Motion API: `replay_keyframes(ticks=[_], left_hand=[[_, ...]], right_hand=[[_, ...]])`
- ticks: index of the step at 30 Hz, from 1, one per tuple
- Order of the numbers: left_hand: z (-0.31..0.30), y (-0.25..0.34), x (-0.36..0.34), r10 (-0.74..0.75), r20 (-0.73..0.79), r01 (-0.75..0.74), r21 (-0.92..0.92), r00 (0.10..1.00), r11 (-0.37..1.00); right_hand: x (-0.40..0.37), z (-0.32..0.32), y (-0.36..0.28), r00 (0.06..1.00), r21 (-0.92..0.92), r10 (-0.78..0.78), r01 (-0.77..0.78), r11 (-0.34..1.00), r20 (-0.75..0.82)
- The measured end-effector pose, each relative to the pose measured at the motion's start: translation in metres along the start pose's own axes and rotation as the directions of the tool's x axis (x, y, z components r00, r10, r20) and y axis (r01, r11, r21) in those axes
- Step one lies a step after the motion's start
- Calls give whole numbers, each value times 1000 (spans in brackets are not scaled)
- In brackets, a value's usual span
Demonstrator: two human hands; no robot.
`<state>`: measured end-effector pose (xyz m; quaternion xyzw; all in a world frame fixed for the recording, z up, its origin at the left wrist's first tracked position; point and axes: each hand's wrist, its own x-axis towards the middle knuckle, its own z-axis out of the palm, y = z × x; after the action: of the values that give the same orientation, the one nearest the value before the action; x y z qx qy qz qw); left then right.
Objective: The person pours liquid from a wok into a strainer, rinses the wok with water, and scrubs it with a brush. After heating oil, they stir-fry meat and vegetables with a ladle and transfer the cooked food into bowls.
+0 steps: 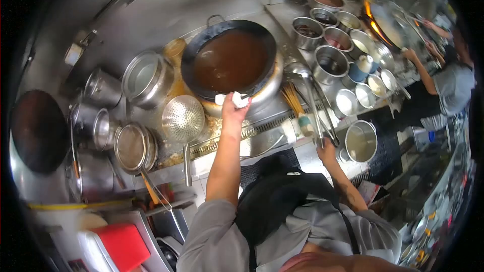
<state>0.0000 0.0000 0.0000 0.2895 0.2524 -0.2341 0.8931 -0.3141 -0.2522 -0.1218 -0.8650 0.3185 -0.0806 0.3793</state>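
My left hand [235, 109] is closed around a folded white cloth [221, 99] at the near rim of a big black wok [185, 65]. Brown liquid [231, 61] fills much of the wok, which sits on the stove ring. Out to the right, my right hand [327, 153] grips the end of a long metal ladle [313, 108], its bowl end resting up beside the wok. A second long dark handle runs close alongside it. Left of the ladle lies a bamboo brush [292, 98].
A perforated skimmer [183, 119], a strainer [131, 147] and steel pots [146, 78] stand on the left. Several seasoning containers [331, 64] crowd the right, with a bucket [361, 141] below them. A co-worker [448, 88] works near a flaming wok [385, 25] at far right.
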Motion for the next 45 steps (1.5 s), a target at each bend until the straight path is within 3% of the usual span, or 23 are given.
replay_keyframes(ticks=[2,3,5,7,8,10,11,14,16,21,24,27,29,30,32,34,35,36,37,39,41,43,45], left_hand=[[-23,20,-4,53,-44,-50,63,998,997],[7,-68,38,-67,-34,63,-104,997,993],[-3,-36,33,-35,-104,28,-70,994,997],[5,-18,14,-26,-98,25,-12,995,1000],[7,-17,15,-42,-111,40,-21,993,999],[10,-12,12,-76,-139,73,-28,987,997],[14,-11,10,-90,-156,87,-21,984,996],[11,-12,14,-108,-130,107,-9,986,994],[13,-12,9,-97,-121,98,6,988,995],[3,-11,19,-160,-25,160,7,987,987],[4,-13,18,-129,-92,124,-57,987,991],[-2,-15,-1,-75,-143,82,45,987,996],[-3,-18,-37,12,-151,33,295,988,955],[-37,-23,-29,-60,86,19,408,995,913],[-20,-39,-72,-38,55,12,409,998,913],[-4,-58,-91,80,230,-185,486,970,854],[3,-69,-89,80,218,-185,515,973,837],[18,-76,-92,77,232,-196,554,970,809],[33,-81,-93,70,248,-209,593,966,778],[53,-92,-94,-32,403,-239,601,914,762],[67,-106,-92,136,399,-396,695,907,600],[74,-87,-105,178,335,-356,601,925,716],[71,-64,-118,105,324,-292,610,940,737]], right_hand=[[-20,18,-1,996,51,-84,83,995,27],[32,-87,43,984,-160,-171,176,971,45],[18,-74,-12,997,101,-77,74,992,29],[37,-56,4,998,406,-35,8,914,57],[44,-74,-34,993,451,-64,13,893,99],[89,-88,-53,974,401,-78,-14,916,211],[126,-81,-34,971,308,-193,142,941,142],[166,-102,-122,980,261,-193,178,949,36],[192,-100,-150,966,362,-257,233,903,20],[238,-103,-221,929,358,-321,241,902,186],[235,-102,-262,932,405,-246,125,906,264],[215,-97,-270,925,560,-292,111,821,244],[192,-94,-260,925,642,-299,84,762,233],[182,-94,-260,925,688,-313,86,721,213],[146,-85,-257,938,654,-295,108,749,184],[118,-69,-239,952,603,-264,119,789,157],[107,-61,-227,954,571,-259,128,811,154],[96,-53,-216,939,457,-336,271,847,67],[81,-52,-214,942,397,-312,242,885,123],[54,-28,-198,835,426,-550,499,755,-5],[19,-32,-213,818,323,-572,529,784,49],[-5,-48,-230,759,233,-637,601,765,136],[-22,-53,-234,732,481,-677,567,668,77]])
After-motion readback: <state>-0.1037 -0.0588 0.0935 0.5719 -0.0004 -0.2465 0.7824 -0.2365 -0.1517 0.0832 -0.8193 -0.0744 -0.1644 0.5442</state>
